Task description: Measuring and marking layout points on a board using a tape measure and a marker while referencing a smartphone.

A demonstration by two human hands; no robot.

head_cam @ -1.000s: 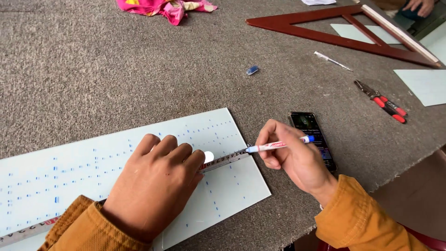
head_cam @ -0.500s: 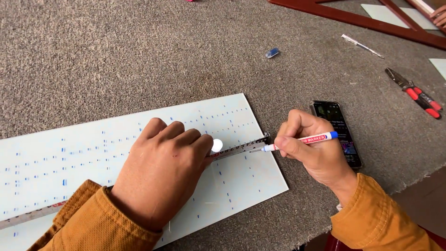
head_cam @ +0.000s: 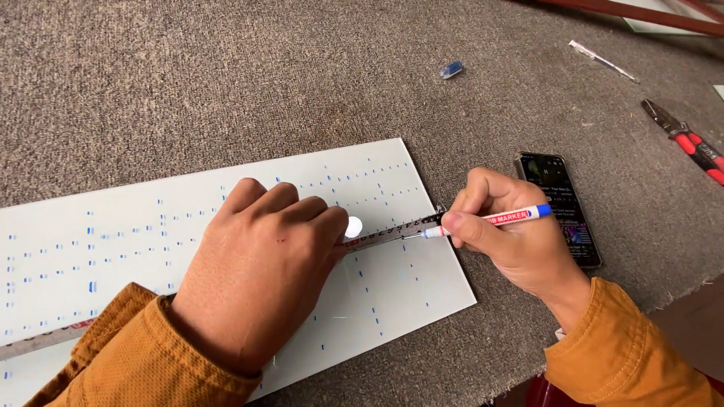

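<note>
A pale glass sheet (head_cam: 136, 234) dotted with small blue marks lies on grey carpet. My left hand (head_cam: 260, 275) presses flat on a tape measure (head_cam: 396, 228) that runs across the sheet, a small white disc (head_cam: 354, 225) showing by its fingertips. My right hand (head_cam: 509, 234) holds a white and blue marker pen (head_cam: 494, 220), its tip touching the sheet just beside the tape near the sheet's right edge. Both arms wear mustard-orange sleeves.
A black phone (head_cam: 559, 207) with a lit screen lies just right of my right hand. Red-handled pliers (head_cam: 690, 143) lie at the far right, a thin white pen (head_cam: 603, 62) and a small blue cap (head_cam: 451, 70) farther back. A dark red wooden frame (head_cam: 641, 15) crosses the top right corner.
The view has dropped and closed in on the sheet. My right hand brought the marker tip down against the tape on the glass; the left hand stays pressed on the tape.
</note>
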